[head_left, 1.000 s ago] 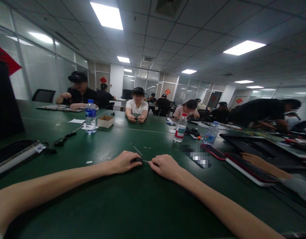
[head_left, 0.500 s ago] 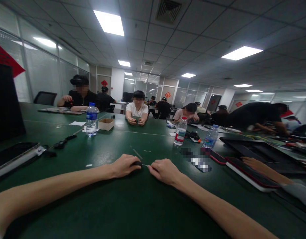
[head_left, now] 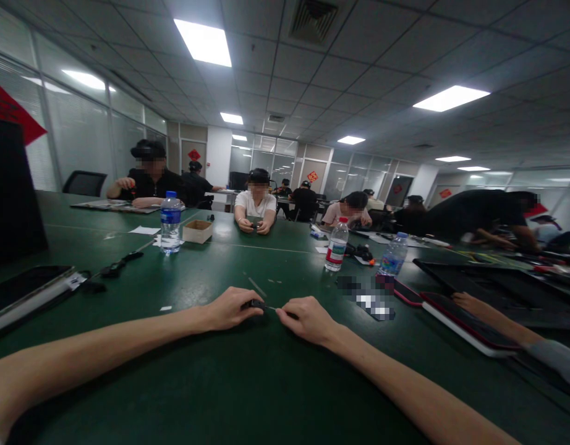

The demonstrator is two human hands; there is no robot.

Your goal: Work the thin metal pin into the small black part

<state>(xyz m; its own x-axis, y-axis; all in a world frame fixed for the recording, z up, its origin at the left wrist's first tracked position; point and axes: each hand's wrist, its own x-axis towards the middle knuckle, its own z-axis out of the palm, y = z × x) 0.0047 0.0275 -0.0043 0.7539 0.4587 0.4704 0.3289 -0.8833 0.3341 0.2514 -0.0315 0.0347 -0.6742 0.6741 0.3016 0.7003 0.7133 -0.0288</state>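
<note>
Both my forearms reach over the green table (head_left: 248,383). My left hand (head_left: 232,308) is closed around a small black object (head_left: 258,303), held just above or on the tabletop; I cannot tell its kind. A thin, pale, metallic-looking piece (head_left: 271,308) spans the short gap from this object toward the other hand. Its near end is pinched between thumb and curled fingers of my right hand (head_left: 306,318). The fingers hide most of both ends.
A water bottle (head_left: 170,222) and a small open box (head_left: 198,231) stand ahead on the left. To the right are two more bottles (head_left: 336,246), a red-edged device (head_left: 468,321), a black tray (head_left: 498,290) and a neighbour's hand (head_left: 484,312). People sit across the table.
The black object in my left hand has turned slightly and shows more of its side. Both hands stay nearly in place. At the right, the neighbour's hand has shifted slightly.
</note>
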